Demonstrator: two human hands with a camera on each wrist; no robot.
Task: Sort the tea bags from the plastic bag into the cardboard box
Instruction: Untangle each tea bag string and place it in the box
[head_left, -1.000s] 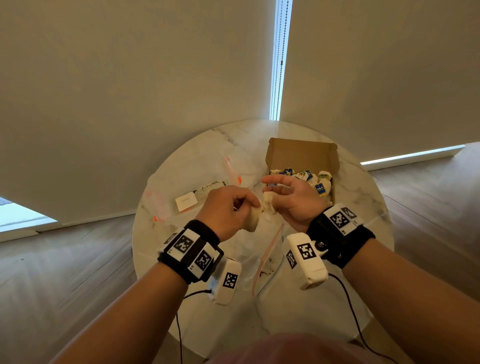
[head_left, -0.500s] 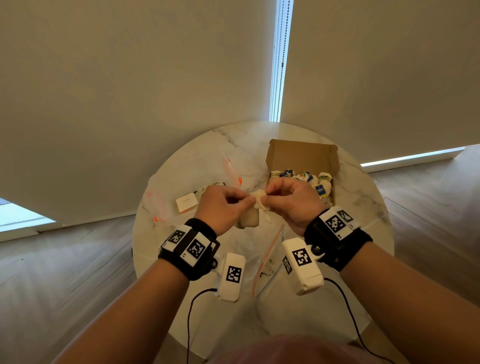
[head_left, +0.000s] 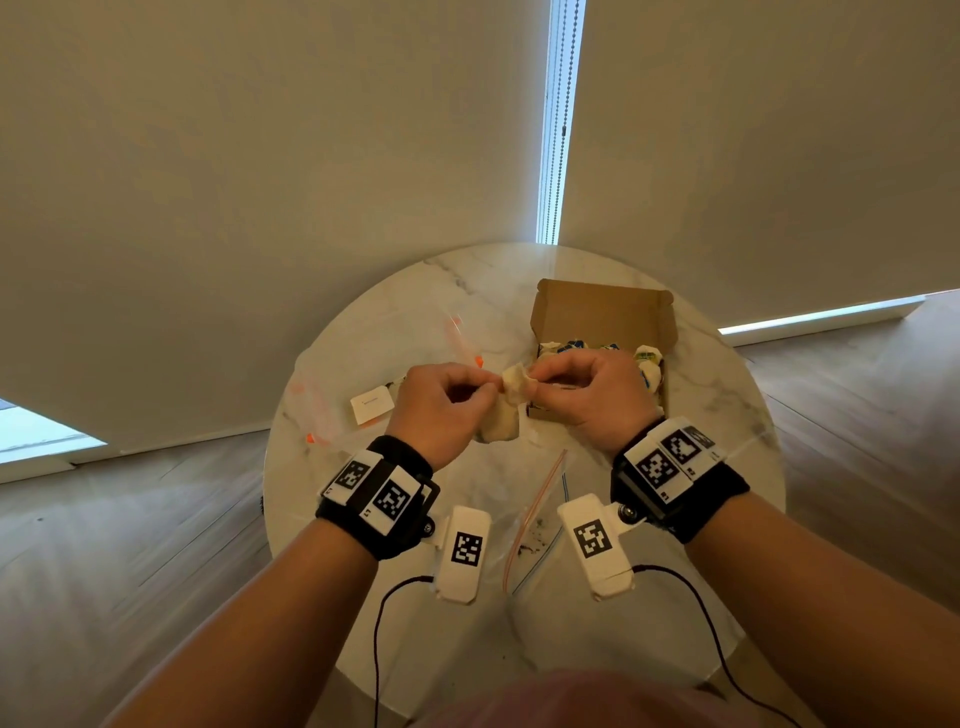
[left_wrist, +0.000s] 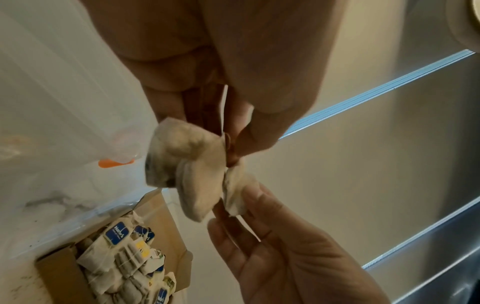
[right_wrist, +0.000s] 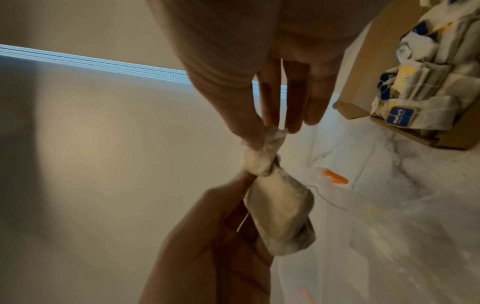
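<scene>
A pale, crumpled tea bag (head_left: 506, 410) hangs in the air between my two hands over the round marble table (head_left: 727, 426). My left hand (head_left: 480, 387) pinches its top corner. My right hand (head_left: 543, 376) pinches a twisted end of the same tea bag (left_wrist: 197, 170), thumb against fingertips. In the right wrist view the tea bag (right_wrist: 280, 207) dangles below that pinch. The open cardboard box (head_left: 602, 312) sits just beyond my right hand and holds several tagged tea bags (left_wrist: 124, 261). A clear zip plastic bag (head_left: 535, 519) lies flat on the table near my wrists.
A second clear bag with an orange slider (head_left: 322, 410) lies at the table's left side, beside a small white card (head_left: 371, 404). Loose tea dust speckles the marble near the zip bag. Window blinds hang behind the table, and wood floor surrounds it.
My right hand, its fingers spread a second ago, has closed into a pinch on the tea bag. Both hands have lifted it slightly and hold it between them.
</scene>
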